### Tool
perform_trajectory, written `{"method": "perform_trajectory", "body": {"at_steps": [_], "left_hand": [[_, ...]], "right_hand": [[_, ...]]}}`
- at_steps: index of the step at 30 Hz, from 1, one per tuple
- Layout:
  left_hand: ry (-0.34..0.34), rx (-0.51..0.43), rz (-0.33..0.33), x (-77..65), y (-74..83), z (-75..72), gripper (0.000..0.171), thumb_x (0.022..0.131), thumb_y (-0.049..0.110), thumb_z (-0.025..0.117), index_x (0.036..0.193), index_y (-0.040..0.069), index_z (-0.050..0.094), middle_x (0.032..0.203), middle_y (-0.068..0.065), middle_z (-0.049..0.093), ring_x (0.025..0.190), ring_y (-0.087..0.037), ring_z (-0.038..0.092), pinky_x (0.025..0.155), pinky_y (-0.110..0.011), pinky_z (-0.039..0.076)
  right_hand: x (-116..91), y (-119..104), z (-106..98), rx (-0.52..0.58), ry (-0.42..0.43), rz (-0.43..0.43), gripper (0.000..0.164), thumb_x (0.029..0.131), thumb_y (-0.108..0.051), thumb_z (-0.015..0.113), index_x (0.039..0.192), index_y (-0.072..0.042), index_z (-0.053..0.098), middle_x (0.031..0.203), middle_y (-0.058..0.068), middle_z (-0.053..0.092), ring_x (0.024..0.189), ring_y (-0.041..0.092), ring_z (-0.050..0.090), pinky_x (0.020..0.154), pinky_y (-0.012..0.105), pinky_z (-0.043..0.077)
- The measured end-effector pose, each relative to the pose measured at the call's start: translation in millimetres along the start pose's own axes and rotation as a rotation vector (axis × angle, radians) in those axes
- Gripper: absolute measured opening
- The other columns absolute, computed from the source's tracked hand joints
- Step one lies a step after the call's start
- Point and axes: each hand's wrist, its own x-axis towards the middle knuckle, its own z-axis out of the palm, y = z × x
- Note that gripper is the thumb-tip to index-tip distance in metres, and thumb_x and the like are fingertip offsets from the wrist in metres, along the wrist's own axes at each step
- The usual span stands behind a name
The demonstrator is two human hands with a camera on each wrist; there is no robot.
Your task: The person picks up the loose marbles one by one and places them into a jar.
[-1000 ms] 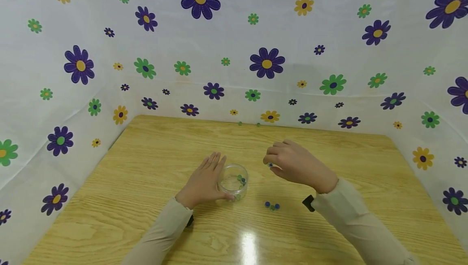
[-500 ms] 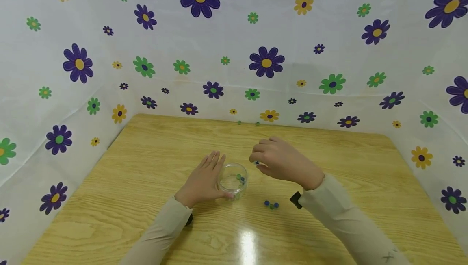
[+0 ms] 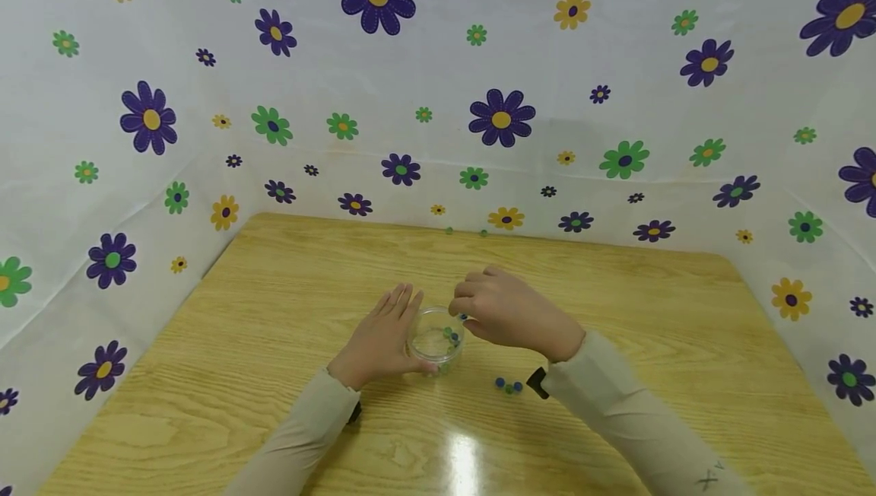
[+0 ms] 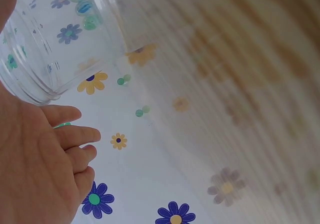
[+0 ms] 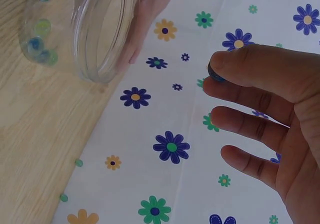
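The left hand [image 3: 376, 345] lies with fingers spread against a clear jar [image 3: 434, 360] standing on the table [image 3: 328, 268], green and blue marbles [image 3: 448, 332] inside. Near its open mouth, the right hand [image 3: 518, 315] pinches a dark marble [image 5: 215, 75] between thumb and forefinger. Two blue balls [image 3: 500, 383] and a green ball [image 3: 509, 389] sit nearby.

The head camera looks forward and down across the table [image 3: 274, 275]; each wrist camera, close behind the left hand [image 4: 40, 159] or right hand [image 5: 300, 114], faces the flowered backdrop [image 4: 130, 184]. All share the clear jar [image 3: 436, 340].
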Motion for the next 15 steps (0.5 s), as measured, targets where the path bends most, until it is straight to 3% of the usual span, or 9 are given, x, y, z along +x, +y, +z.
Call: {"method": "perform_trajectory", "body": {"at_steps": [15], "left_hand": [[-0.002, 0.001, 0.000, 0.2, 0.2, 0.5, 0.117, 0.070, 0.074, 0.060, 0.149, -0.001, 0.018, 0.154, -0.023, 0.019, 0.146, -0.034, 0.014, 0.120, -0.046, 0.015]], "right_hand": [[7.2, -6.9, 14.3, 0.010, -0.021, -0.017, 0.016, 0.080, -0.015, 0.074, 0.096, -0.019, 0.072, 0.093, -0.005, 0.069, 0.087, 0.012, 0.063, 0.075, 0.030, 0.052]]}}
